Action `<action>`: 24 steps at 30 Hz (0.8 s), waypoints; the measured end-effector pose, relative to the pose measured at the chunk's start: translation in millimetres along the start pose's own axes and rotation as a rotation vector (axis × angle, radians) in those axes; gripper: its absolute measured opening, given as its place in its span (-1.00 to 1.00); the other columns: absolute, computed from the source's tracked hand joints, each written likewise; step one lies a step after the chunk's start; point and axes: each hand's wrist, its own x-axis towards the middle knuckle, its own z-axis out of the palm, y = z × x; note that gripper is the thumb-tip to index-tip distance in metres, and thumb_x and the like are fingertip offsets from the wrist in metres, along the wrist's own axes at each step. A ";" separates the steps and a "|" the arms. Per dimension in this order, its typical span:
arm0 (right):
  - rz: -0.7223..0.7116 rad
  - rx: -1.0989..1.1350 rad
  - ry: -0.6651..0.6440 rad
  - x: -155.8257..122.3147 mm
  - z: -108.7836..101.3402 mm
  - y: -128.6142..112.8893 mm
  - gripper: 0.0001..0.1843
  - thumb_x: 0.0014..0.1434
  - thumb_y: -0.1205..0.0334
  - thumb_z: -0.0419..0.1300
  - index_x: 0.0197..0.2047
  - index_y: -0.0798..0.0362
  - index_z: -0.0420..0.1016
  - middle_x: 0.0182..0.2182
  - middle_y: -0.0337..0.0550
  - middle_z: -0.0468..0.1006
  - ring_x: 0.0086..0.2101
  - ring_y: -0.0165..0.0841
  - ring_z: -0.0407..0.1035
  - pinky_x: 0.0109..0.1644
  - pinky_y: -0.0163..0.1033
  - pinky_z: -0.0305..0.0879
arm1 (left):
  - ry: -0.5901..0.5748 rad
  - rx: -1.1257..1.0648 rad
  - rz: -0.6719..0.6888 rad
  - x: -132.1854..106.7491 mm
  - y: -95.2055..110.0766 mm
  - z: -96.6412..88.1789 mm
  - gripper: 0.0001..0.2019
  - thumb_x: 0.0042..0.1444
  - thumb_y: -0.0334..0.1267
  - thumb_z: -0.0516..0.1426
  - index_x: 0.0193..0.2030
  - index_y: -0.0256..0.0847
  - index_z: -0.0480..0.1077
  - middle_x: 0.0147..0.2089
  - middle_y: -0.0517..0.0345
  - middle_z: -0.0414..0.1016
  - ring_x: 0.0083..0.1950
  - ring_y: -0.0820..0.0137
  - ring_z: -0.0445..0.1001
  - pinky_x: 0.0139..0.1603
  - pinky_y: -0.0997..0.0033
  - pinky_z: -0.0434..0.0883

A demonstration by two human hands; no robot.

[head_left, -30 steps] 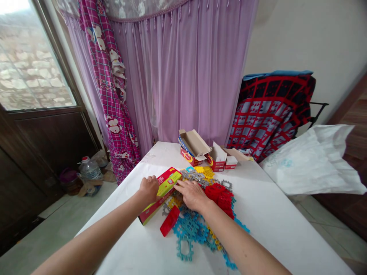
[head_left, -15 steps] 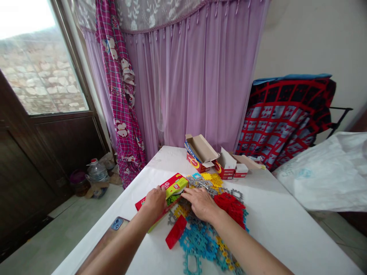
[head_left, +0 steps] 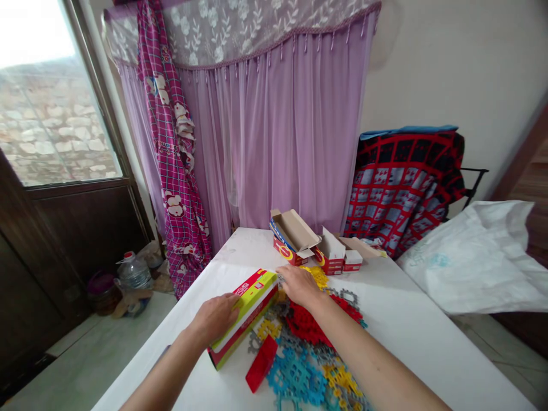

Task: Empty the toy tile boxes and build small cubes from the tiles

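A long red and yellow-green cardboard box [head_left: 252, 311] lies slanted on the white table, printed sides showing. My left hand [head_left: 216, 317] grips its near half, fingers across the top edge and thumb along the side. At the box's far end is my right hand [head_left: 299, 285], fingers bent and drawn together; what lies under the fingertips is hidden. Below my right forearm spreads a pile of gear-shaped plastic pieces: red pieces [head_left: 308, 325], blue pieces [head_left: 295, 374], yellow pieces [head_left: 342, 379] and grey ones. A flat red piece [head_left: 261, 363] rests beside the box.
An opened box [head_left: 295, 231] and smaller red and white boxes [head_left: 331, 254] stand at the table's [head_left: 411, 342] far edge. A white sack [head_left: 466, 262] borders the right side. My left forearm mostly covers a phone. Beyond the table hang purple curtains [head_left: 278, 142].
The box has been turned so its green side faces up, and the green contents seen before are hidden. My left hand moved nearer and left; my right hand shifted to the box's far end.
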 end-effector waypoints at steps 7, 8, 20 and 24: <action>0.102 0.178 -0.148 38.1 10.8 9.7 -0.43 0.10 0.43 0.03 0.16 -0.12 0.42 0.02 -0.18 0.55 0.02 -0.28 0.41 0.00 -0.26 0.26 | -0.034 -0.045 -0.067 -38.7 -24.3 10.1 -0.12 -0.09 -0.01 0.21 0.39 -0.11 0.04 0.45 -0.06 0.02 0.40 0.09 0.13 0.31 0.15 0.21; 0.091 0.198 -0.160 40.9 14.8 10.0 -0.41 0.08 0.44 0.04 0.17 -0.13 0.42 0.03 -0.20 0.55 0.03 -0.30 0.41 0.00 -0.28 0.26 | -0.021 -0.051 -0.079 -45.0 -30.0 17.1 -0.08 -0.13 -0.07 0.23 0.41 -0.12 0.01 0.47 -0.06 -0.02 0.42 0.10 0.08 0.34 0.16 0.17; -0.045 0.235 -0.005 50.2 13.0 12.9 -0.67 0.18 0.10 0.13 -0.02 -0.14 0.59 -0.12 -0.16 0.57 -0.10 -0.31 0.41 -0.03 -0.28 0.24 | 0.290 -0.589 -0.207 -44.0 -70.3 46.2 -0.38 0.11 0.13 -0.02 0.24 -0.13 0.31 0.07 0.04 0.56 0.05 0.19 0.53 0.02 0.26 0.46; -0.041 0.233 0.041 61.5 1.5 10.8 -0.75 0.17 0.09 0.17 -0.18 -0.09 0.65 -0.10 -0.14 0.55 -0.11 -0.30 0.40 -0.01 -0.25 0.24 | 0.305 -0.793 -0.263 -42.9 -71.1 48.4 -0.35 0.08 0.19 0.01 0.18 -0.20 0.36 -0.08 0.02 0.63 0.01 0.17 0.55 0.03 0.24 0.45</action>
